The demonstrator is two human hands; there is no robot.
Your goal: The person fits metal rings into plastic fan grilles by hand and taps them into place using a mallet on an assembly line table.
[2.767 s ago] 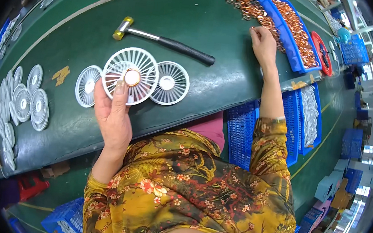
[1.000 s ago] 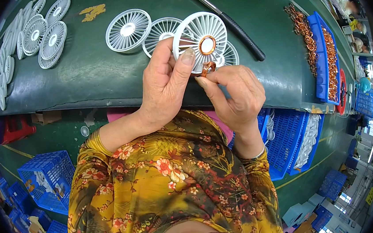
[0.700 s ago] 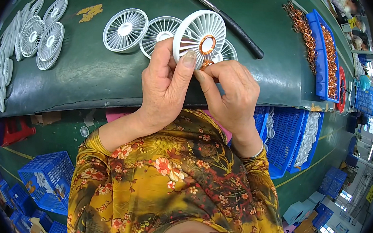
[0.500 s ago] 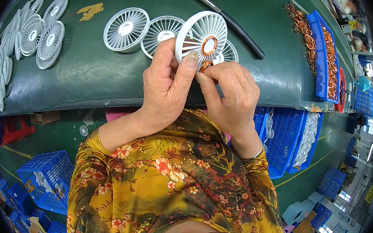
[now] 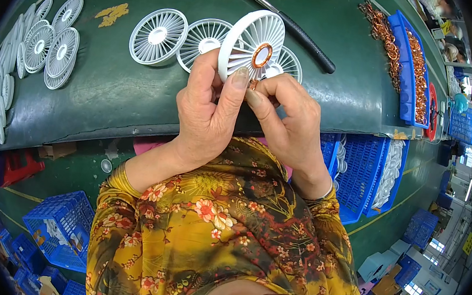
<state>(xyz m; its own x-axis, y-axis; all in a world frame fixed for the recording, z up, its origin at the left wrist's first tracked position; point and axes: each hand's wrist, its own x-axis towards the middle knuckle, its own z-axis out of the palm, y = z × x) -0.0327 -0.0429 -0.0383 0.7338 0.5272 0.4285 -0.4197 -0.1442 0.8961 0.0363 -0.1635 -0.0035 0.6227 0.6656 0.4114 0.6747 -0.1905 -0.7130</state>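
My left hand (image 5: 209, 97) grips a white round fan guard (image 5: 250, 28) by its rim, tilted up over the table's near edge, thumb in front. A copper coil ring (image 5: 262, 55) sits around the guard's hub. Just below it, my right hand (image 5: 290, 110) pinches another small copper ring (image 5: 253, 84) between thumb and forefinger, close to my left thumb. Fingers cover most of that ring. Behind the held guard lie more white guards (image 5: 158, 37) flat on the table.
A hammer (image 5: 291, 31) with a black handle lies beyond my hands. Copper rings (image 5: 388, 40) are heaped at the right, beside a blue tray (image 5: 402, 61) full of them. White guards (image 5: 39, 46) pile up at the left. Blue crates (image 5: 360, 175) stand below the table's right side.
Both hands have shifted slightly left with the held guard, which has turned a little more edge-on. The copper ring in my right fingers is now more hidden.
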